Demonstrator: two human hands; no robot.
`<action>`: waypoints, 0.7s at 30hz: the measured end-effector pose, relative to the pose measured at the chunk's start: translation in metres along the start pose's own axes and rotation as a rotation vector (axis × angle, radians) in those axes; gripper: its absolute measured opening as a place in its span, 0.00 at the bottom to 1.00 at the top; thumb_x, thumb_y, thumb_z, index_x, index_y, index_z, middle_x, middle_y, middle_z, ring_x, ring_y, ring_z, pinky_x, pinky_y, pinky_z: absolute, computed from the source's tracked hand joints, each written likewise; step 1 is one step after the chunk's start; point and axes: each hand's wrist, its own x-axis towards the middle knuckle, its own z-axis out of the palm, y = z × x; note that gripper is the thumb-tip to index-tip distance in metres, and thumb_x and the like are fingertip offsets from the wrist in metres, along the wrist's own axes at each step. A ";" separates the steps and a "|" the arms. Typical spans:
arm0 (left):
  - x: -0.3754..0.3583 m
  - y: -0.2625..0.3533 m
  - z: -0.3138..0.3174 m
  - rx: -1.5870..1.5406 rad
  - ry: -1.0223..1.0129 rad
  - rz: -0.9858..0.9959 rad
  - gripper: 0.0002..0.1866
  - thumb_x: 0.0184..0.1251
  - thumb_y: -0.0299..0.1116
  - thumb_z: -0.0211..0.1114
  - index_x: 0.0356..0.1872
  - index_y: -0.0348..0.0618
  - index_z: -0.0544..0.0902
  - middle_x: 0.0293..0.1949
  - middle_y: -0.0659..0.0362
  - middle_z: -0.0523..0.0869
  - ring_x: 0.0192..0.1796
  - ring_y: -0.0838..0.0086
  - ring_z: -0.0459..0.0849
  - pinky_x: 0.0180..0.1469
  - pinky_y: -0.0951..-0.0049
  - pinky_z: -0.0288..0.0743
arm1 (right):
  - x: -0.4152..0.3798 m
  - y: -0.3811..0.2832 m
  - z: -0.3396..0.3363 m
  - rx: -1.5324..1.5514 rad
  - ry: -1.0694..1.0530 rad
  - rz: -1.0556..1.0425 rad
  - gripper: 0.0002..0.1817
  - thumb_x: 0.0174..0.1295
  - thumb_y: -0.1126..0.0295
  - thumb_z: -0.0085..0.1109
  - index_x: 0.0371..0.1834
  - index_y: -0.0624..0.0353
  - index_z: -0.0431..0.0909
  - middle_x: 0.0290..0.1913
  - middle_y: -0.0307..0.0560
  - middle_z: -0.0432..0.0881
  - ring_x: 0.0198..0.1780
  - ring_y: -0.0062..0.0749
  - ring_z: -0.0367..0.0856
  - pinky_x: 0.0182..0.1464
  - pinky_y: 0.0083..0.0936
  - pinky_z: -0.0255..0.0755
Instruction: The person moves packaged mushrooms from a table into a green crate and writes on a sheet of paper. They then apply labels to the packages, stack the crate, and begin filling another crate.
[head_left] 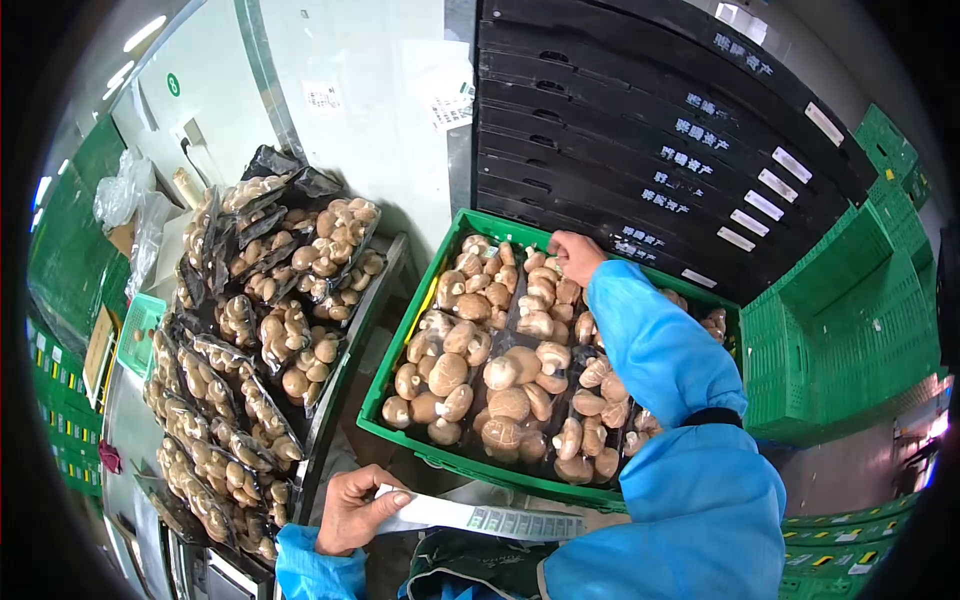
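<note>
A green crate [430,452] holds several wrapped packs of brown mushrooms [448,374]. My right hand [577,257] is at the crate's far edge, over a pack there, its fingers bent together; what they hold, if anything, is too small to make out. Below the crate's near left corner, my left hand [358,508] pinches the end of a white strip of labels [490,520], which runs rightward across my front. Blue sleeves cover both arms, and the right one hides part of the packs on the right of the crate.
Wrapped mushroom packs [225,440] are heaped on a metal table [130,440] at the left, beside a small green basket [140,335]. Stacked black crates [600,130] rise behind the green crate. More green crates [830,330] stand at the right.
</note>
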 end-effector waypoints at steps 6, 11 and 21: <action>0.005 0.004 0.016 0.015 -0.048 0.006 0.08 0.59 0.30 0.69 0.30 0.35 0.81 0.27 0.59 0.84 0.31 0.82 0.79 0.35 0.80 0.72 | -0.022 0.011 -0.051 0.168 -0.011 0.226 0.11 0.53 0.72 0.63 0.38 0.60 0.75 0.39 0.49 0.79 0.40 0.35 0.79 0.44 0.29 0.72; 0.014 0.001 0.029 -0.087 -0.044 -0.008 0.08 0.58 0.29 0.69 0.30 0.35 0.82 0.26 0.59 0.84 0.30 0.81 0.79 0.34 0.80 0.71 | -0.050 0.057 -0.062 0.440 -0.258 0.177 0.10 0.59 0.71 0.58 0.42 0.63 0.75 0.37 0.43 0.79 0.39 0.25 0.76 0.43 0.24 0.72; 0.022 0.006 0.049 0.004 -0.006 0.017 0.09 0.58 0.32 0.69 0.30 0.36 0.82 0.27 0.60 0.84 0.32 0.82 0.79 0.37 0.78 0.72 | -0.063 0.051 -0.043 -0.102 0.016 -0.107 0.12 0.56 0.74 0.52 0.44 0.65 0.73 0.42 0.57 0.75 0.46 0.50 0.76 0.49 0.35 0.70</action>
